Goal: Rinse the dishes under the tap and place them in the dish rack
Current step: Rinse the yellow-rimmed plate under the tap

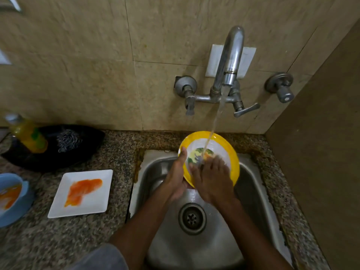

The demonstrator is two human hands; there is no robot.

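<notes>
Yellow plate under tap: left hand grips rim, right hand rubs, fingers flat. White plate, blue bowl unrinsed; rack unseen.

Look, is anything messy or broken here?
Messy, yes: the white square plate on the counter has an orange smear across it, and the blue bowl at the left edge holds orange residue too. Both sit unwashed. The sink rim edge looks chipped along the right side.

Brushed metal sink, speckled stone counter.
</notes>
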